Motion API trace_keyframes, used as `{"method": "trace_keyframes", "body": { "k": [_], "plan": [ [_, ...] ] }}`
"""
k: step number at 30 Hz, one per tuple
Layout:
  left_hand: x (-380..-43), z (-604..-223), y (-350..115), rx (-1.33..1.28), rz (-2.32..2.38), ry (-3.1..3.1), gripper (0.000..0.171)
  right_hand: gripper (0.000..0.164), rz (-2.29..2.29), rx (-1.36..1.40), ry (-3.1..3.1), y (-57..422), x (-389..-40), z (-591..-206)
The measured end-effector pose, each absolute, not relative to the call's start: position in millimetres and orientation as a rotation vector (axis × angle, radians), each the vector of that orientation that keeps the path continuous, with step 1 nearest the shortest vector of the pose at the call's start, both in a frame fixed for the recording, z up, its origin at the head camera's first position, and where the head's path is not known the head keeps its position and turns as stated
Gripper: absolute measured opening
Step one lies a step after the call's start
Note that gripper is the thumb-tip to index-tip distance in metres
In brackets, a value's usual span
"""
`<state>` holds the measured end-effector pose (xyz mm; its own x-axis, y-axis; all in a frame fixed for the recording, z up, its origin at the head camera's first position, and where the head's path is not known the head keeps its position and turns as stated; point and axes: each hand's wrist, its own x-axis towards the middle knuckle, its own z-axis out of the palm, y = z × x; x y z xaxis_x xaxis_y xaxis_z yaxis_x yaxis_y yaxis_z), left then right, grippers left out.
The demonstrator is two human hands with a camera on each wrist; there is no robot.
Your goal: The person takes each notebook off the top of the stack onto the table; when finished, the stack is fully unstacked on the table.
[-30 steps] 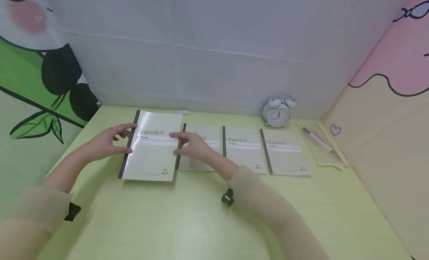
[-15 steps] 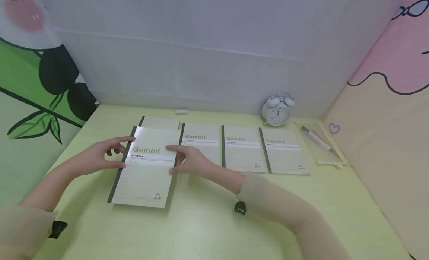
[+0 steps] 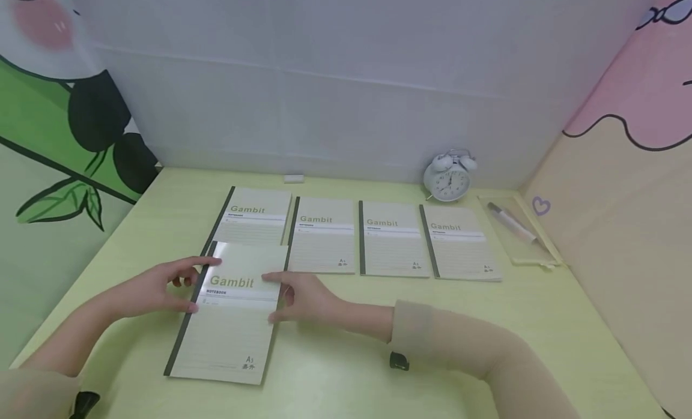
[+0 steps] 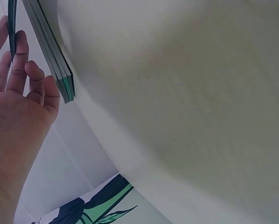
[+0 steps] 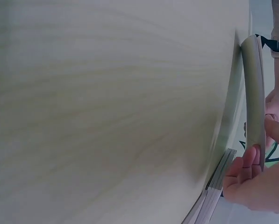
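1. Evidently, the dark spine [image 3: 177, 346] of the front notebook [image 3: 229, 329] is pinched by the left hand [image 3: 157, 290], the index finger being laid over the cover. The surest hold is probably offered here, since the pages are bound along this edge.
2. The front notebook itself is held tilted over the left part of the desk [image 3: 346, 371], overlapping a rear notebook [image 3: 254, 218] in the head view; whether its near edge is touched to the desk cannot be told. It should be light, and flexible rather than rigid, as a slight bow is shown in the right wrist view.
3. By the right hand [image 3: 308, 299], the opposite edge is gripped between thumb and fingers. Cover and leaves are best caught together there, or the pages may fan; the shiny cover could slip under a light touch.
4. Farther right, three flat notebooks [image 3: 393, 245] are laid side by side.
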<state>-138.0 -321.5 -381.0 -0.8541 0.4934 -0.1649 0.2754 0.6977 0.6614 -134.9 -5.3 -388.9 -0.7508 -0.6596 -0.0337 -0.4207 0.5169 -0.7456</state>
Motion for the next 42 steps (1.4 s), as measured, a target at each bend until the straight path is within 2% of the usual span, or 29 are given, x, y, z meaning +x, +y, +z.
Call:
{"method": "trace_keyframes", "body": {
  "k": [11, 19, 33, 42],
  "plan": [
    [-124, -390, -331, 0.602, 0.820, 2.580, 0.075, 0.073, -0.956, -0.920, 2.434, -16, -121, -406],
    [-124, -399, -341, 0.627, 0.785, 2.548, 0.075, 0.071, -0.806, -0.926, 2.452, -27, -117, -405],
    [-132, -398, -344, 0.707, 0.740, 2.525, 0.070, 0.069, -0.611, -0.977, 2.474, -35, -131, -407],
    [-136, -391, -341, 0.693, 0.655, 2.631, 0.075, 0.076, -0.649, -1.066, 2.394, -24, -144, -404]
  ]
}}
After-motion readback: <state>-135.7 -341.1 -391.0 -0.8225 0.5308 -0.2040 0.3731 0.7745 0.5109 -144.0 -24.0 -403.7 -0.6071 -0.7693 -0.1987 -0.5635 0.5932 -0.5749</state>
